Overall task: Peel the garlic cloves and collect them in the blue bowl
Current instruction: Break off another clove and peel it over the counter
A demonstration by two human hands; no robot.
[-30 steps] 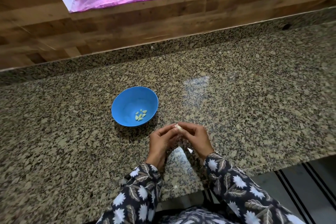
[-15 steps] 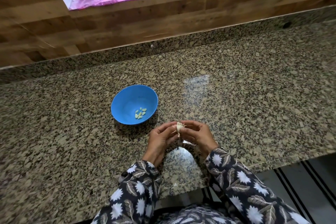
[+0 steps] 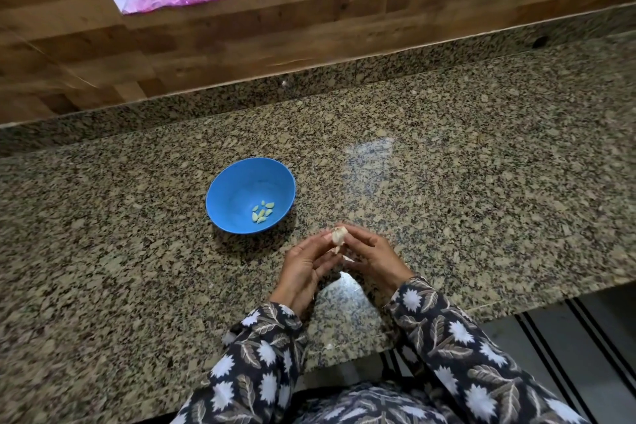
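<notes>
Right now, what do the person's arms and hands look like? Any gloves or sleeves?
Long dark sleeves cover both arms to the wrists. The left sleeve and right sleeve share one print: white flowers and greyish leaves. The left hand and right hand are bare, with no gloves.

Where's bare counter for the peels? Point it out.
Bare granite countertop right of the blue bowl, and left of it. Crowded only beside the bowl, where left hand and right hand pinch the garlic.

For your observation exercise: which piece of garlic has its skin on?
The white, papery garlic between left hand and right hand; cloves in the blue bowl are bare.
</notes>
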